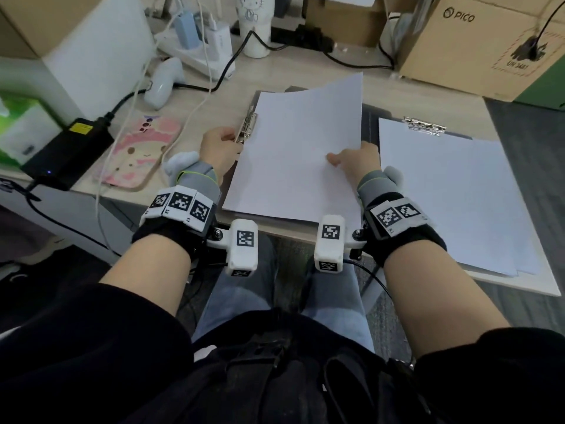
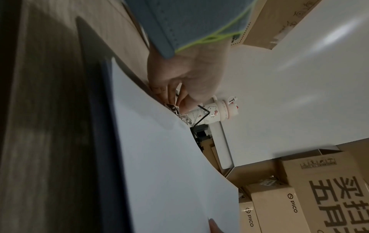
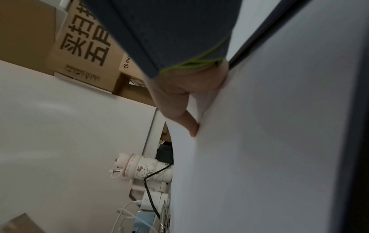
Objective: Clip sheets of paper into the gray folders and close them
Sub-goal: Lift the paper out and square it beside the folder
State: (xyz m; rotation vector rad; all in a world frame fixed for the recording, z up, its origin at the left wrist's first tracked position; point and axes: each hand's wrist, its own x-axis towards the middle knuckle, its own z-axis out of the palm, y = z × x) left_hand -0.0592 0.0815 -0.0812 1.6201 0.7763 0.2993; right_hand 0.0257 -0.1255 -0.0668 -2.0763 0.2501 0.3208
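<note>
Left hand (image 1: 218,149), centre-left of the head view, has thumb and fingers curled on the metal clip (image 1: 247,127) at the left edge of the gray folder (image 1: 256,97); the left wrist view shows the fingertips (image 2: 180,103) pinching its lever. Right hand (image 1: 356,160), just right of centre, grips the right edge of the sheet of paper (image 1: 301,148), thumb on top, other fingers under it and out of sight. The sheet bows upward across the middle of the frame, its left edge right at the clip.

By my reading, this is the loading step: clip worked by one hand, sheet steered in by the other. Next the sheet's edge needs to sit square under the clip before the lever is let go, then the cover gets folded over.

Over at the right of the frame lies a second folder (image 1: 458,136) with its paper (image 1: 452,194) tucked at its silver clip (image 1: 425,125), cover not yet closed.

Hard to call: whether the clip's jaws are actually lifted, and whether the sheet's edge is already beneath them, since paper and fingers cover that spot. The central folder is almost wholly hidden under the sheet. Both wrist views are blurred and mostly filled with paper.
</note>
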